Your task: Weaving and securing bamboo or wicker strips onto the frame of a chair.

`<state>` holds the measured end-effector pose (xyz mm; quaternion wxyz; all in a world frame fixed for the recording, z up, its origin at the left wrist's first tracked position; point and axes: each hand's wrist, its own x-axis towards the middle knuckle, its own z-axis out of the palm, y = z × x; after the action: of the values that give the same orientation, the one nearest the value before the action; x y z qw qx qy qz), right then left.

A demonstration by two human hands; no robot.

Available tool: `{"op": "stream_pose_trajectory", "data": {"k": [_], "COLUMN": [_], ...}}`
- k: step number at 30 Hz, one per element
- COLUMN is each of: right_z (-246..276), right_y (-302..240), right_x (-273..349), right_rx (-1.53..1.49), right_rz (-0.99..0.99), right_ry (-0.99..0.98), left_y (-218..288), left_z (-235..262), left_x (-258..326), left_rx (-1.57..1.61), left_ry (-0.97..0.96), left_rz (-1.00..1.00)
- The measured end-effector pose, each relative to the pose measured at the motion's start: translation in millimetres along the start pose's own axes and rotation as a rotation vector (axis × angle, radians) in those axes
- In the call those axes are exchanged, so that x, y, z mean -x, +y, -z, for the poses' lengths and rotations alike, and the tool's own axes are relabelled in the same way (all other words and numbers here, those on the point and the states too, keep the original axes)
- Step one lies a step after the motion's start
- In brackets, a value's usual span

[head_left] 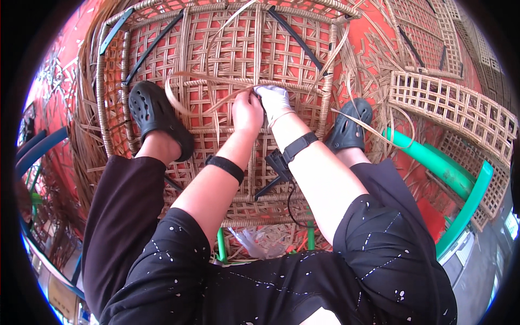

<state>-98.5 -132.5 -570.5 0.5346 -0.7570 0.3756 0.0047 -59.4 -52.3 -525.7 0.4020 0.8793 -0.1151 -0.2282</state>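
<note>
A large tan wicker panel [233, 57] with an open lattice weave and a wrapped rim lies on the floor between my feet. My left hand [248, 112], bare, is closed with its fingertips pinching a flat weaving strip [214, 104] over the panel's wrapped middle bar. My right hand [274, 101], in a white glove, is right beside it, its fingers closed on the same strip where it meets the bar. From my hands the strip curls out to the left in a loop. The fingertips partly hide the spot where strip and bar meet.
My feet in dark clogs [157, 119] stand on the panel's left part and beside its right edge. Black straps [295, 38] cross its corners. Loose fibre bundles [89, 108] lie left, strip scraps on the red floor. More wicker pieces [455, 100] and a green tubular frame [433, 162] are right.
</note>
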Motion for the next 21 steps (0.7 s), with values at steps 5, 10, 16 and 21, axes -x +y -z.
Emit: {"op": "stream_pose_trajectory", "data": {"k": [5, 10, 16, 21], "right_z": [-4.6, 4.4, 11.0, 19.9], "right_y": [-13.0, -4.8, -20.7, -13.6], "right_x": [-0.9, -5.5, 20.2, 28.8], "right_rx": [-0.203, -0.231, -0.668, -0.842], "right_rz": [-0.303, -0.211, -0.293, -0.442], "right_ry": [-0.105, -0.016, 0.095, 0.06], "left_y": [-12.5, -23.9, -14.1, -12.0], "left_z": [-5.1, -8.7, 23.2, 18.3], "left_x": [5.4, -24.8, -45.2, -46.9], "left_rx": [-0.021, 0.274, 0.802, 0.805], "left_ry": [-0.018, -0.201, -0.553, -0.557], "left_rz": [-0.042, 0.238, 0.719, 0.741]}}
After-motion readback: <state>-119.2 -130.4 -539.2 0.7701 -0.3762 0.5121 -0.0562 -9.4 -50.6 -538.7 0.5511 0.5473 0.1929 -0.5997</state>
